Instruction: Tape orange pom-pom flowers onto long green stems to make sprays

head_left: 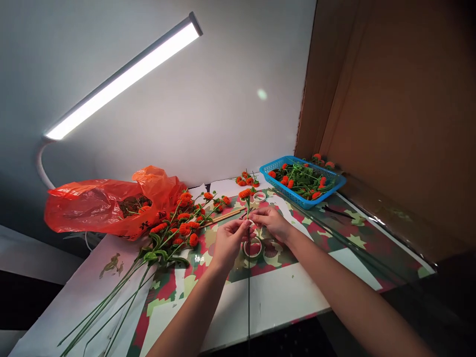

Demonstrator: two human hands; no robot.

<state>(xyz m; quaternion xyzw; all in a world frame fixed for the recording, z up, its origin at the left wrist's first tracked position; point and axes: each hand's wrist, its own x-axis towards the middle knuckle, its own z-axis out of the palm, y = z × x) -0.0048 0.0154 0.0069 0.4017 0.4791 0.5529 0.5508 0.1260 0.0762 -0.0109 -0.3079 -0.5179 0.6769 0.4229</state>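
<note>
An orange fuzzy artificial flower (244, 194) stands upright above my fingertips, on a short green stem. A long thin dark wire (249, 302) runs straight down from it, past the table's front edge. My left hand (231, 241) is closed in a pinch on this stem. My right hand (273, 223) pinches at the same stem from the right, just above the left fingertips; whether it also grips tape is too small to tell. Right below my hands is a pale tape roll (253, 247). Another white roll (259, 197) lies behind the flower.
At left, a bunch of finished orange flowers (184, 229) with long stems lies beside an orange plastic bag (96, 206). A blue basket (303, 202) of flowers and leaves stands back right. Wooden sticks (226, 215) lie behind my left hand. A lamp (126, 79) shines overhead.
</note>
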